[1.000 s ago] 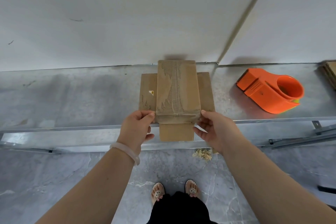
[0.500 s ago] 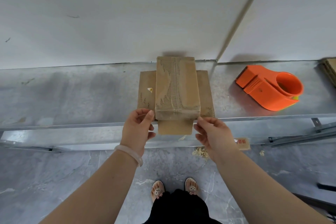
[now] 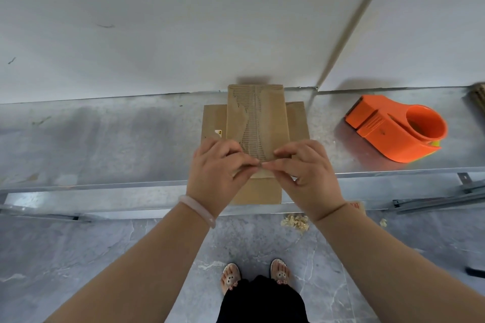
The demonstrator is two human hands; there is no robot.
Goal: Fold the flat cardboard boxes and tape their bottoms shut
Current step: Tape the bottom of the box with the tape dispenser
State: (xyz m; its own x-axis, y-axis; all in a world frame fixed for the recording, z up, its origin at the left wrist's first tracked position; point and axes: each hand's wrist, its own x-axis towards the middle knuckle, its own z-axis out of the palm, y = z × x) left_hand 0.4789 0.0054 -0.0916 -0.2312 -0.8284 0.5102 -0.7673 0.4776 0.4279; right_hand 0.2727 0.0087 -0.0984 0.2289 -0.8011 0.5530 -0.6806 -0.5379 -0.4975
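A small brown cardboard box (image 3: 256, 118) lies on the grey shelf (image 3: 105, 139), its taped face up, side flaps spread left and right and one flap hanging over the front edge. My left hand (image 3: 219, 168) and my right hand (image 3: 305, 168) meet at the near edge of the box, thumbs and forefingers pinched together on the cardboard there. The near end of the box is hidden under my fingers. An orange tape dispenser (image 3: 396, 130) rests on the shelf to the right, apart from both hands.
A white wall (image 3: 183, 21) rises right behind the shelf. More cardboard (image 3: 479, 97) shows at the far right edge. Metal rails (image 3: 441, 200) run below the shelf front. Scraps (image 3: 295, 220) lie on the grey tiled floor near my feet.
Both hands moved inward from the box's near corners to its near middle edge, where the fingertips now pinch together. The box has stayed in place.
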